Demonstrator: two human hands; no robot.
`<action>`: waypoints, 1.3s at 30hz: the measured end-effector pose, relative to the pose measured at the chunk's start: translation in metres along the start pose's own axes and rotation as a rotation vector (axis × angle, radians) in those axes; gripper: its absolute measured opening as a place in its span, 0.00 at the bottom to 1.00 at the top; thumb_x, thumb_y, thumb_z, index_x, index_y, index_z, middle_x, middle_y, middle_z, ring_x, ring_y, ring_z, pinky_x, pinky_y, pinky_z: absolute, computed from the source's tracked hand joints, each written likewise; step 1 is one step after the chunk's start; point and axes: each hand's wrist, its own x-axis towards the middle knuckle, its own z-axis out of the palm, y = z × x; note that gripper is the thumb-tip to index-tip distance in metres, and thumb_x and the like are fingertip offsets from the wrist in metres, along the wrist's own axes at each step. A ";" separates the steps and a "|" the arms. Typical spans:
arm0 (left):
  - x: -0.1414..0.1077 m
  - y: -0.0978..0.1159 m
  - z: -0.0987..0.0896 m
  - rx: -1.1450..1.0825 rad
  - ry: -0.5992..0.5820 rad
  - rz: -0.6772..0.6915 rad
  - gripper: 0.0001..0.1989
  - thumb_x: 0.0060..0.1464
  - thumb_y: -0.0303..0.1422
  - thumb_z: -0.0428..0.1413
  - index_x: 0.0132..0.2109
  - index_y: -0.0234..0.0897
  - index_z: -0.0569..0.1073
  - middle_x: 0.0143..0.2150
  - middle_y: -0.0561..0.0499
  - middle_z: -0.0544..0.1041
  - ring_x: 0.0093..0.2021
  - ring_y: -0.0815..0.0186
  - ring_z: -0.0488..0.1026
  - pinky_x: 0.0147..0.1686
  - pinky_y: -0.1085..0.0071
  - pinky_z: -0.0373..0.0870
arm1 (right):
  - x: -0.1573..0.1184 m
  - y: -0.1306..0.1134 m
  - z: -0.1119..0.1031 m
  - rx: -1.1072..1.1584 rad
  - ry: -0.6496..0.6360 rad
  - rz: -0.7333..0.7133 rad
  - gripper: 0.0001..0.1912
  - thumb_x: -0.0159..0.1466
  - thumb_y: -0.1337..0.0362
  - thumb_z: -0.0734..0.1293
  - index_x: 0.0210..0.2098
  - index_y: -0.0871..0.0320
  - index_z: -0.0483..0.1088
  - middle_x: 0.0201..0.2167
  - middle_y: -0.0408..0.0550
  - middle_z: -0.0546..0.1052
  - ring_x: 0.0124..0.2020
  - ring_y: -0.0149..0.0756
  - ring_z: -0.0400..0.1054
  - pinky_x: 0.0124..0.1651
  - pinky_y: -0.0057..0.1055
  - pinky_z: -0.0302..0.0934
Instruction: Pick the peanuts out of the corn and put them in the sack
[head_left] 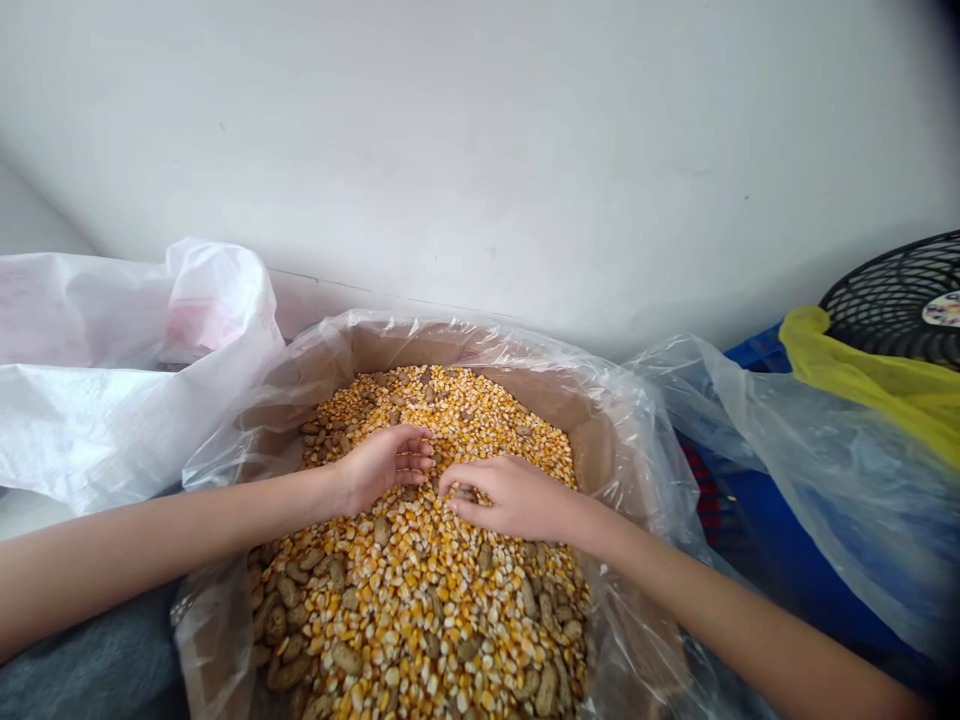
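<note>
Bare forearms (172, 530) over plastic-lined brown container (600, 440), left hand (379, 470) loosely cupped, fingers parted, right hand (514, 495) curled about one peanut (465, 494), grip unclear, other unshelled peanuts (276, 625) among corn kernels (409, 630) inside container.

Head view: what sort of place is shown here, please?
Possibly a storage corner indoors: a plastic-lined brown container of corn and peanuts, a white sack and a black fan grille near a wall.

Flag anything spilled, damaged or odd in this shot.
No spill or damage stands out. Possibly odd: brown unshelled peanuts mixed into yellow corn kernels inside the clear plastic liner, so they look unsorted.
</note>
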 end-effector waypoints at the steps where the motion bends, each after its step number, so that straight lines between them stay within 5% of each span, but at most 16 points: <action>1: -0.001 0.000 0.001 -0.010 -0.025 -0.020 0.07 0.46 0.32 0.50 0.33 0.34 0.67 0.28 0.51 0.68 0.29 0.71 0.67 0.32 0.74 0.63 | -0.001 -0.003 -0.004 0.034 0.054 0.022 0.12 0.59 0.61 0.54 0.40 0.53 0.63 0.30 0.42 0.71 0.30 0.29 0.64 0.33 0.25 0.53; 5: -0.012 -0.001 0.011 -0.028 -0.266 -0.181 0.13 0.49 0.40 0.47 0.31 0.33 0.67 0.30 0.49 0.70 0.31 0.69 0.68 0.37 0.69 0.63 | -0.004 -0.020 -0.013 0.082 0.202 0.053 0.10 0.58 0.58 0.56 0.36 0.54 0.63 0.29 0.40 0.70 0.28 0.28 0.62 0.30 0.24 0.51; 9: -0.020 -0.005 0.020 -0.003 -0.439 -0.378 0.15 0.48 0.42 0.47 0.31 0.32 0.67 0.27 0.48 0.70 0.28 0.68 0.69 0.32 0.70 0.65 | -0.003 -0.028 -0.009 -0.007 0.197 -0.031 0.09 0.57 0.57 0.58 0.35 0.55 0.62 0.30 0.40 0.70 0.28 0.27 0.61 0.29 0.24 0.50; 16: -0.016 -0.013 0.016 -0.020 -0.334 -0.356 0.06 0.45 0.30 0.51 0.29 0.29 0.69 0.25 0.51 0.69 0.23 0.75 0.65 0.29 0.78 0.64 | -0.005 -0.034 -0.007 0.038 0.232 -0.091 0.09 0.59 0.64 0.55 0.38 0.56 0.61 0.32 0.43 0.67 0.32 0.28 0.60 0.35 0.25 0.54; 20: -0.017 -0.015 0.017 -0.039 -0.386 -0.359 0.08 0.44 0.31 0.51 0.28 0.28 0.69 0.25 0.48 0.70 0.25 0.72 0.67 0.29 0.76 0.65 | -0.005 -0.040 -0.006 0.074 0.219 -0.257 0.09 0.57 0.69 0.55 0.37 0.58 0.62 0.38 0.47 0.65 0.39 0.30 0.58 0.42 0.27 0.54; 25: -0.012 -0.014 0.015 -0.017 -0.330 -0.435 0.08 0.44 0.30 0.50 0.23 0.28 0.67 0.17 0.53 0.65 0.16 0.77 0.61 0.14 0.83 0.55 | -0.009 -0.028 -0.017 0.080 0.203 -0.280 0.11 0.57 0.71 0.54 0.33 0.58 0.65 0.37 0.46 0.67 0.38 0.28 0.59 0.42 0.27 0.54; 28: -0.007 -0.012 0.012 -0.035 -0.262 -0.421 0.08 0.44 0.31 0.51 0.24 0.29 0.67 0.17 0.56 0.62 0.14 0.81 0.55 0.10 0.85 0.46 | -0.015 -0.015 -0.027 0.048 -0.002 -0.171 0.10 0.54 0.72 0.55 0.30 0.57 0.66 0.31 0.42 0.69 0.31 0.27 0.61 0.35 0.25 0.55; 32: -0.004 -0.010 0.008 -0.046 -0.153 -0.345 0.08 0.45 0.33 0.51 0.28 0.30 0.67 0.20 0.56 0.63 0.15 0.80 0.57 0.12 0.85 0.51 | -0.019 -0.001 -0.014 -0.100 -0.332 -0.051 0.09 0.50 0.64 0.61 0.33 0.54 0.67 0.26 0.41 0.71 0.26 0.29 0.62 0.25 0.25 0.52; 39: -0.004 -0.009 0.006 -0.026 -0.161 -0.317 0.09 0.46 0.34 0.51 0.32 0.32 0.68 0.23 0.53 0.68 0.22 0.75 0.66 0.24 0.79 0.65 | -0.013 0.007 0.015 -0.290 -0.298 -0.122 0.06 0.51 0.64 0.62 0.29 0.54 0.68 0.24 0.41 0.72 0.23 0.29 0.62 0.21 0.25 0.46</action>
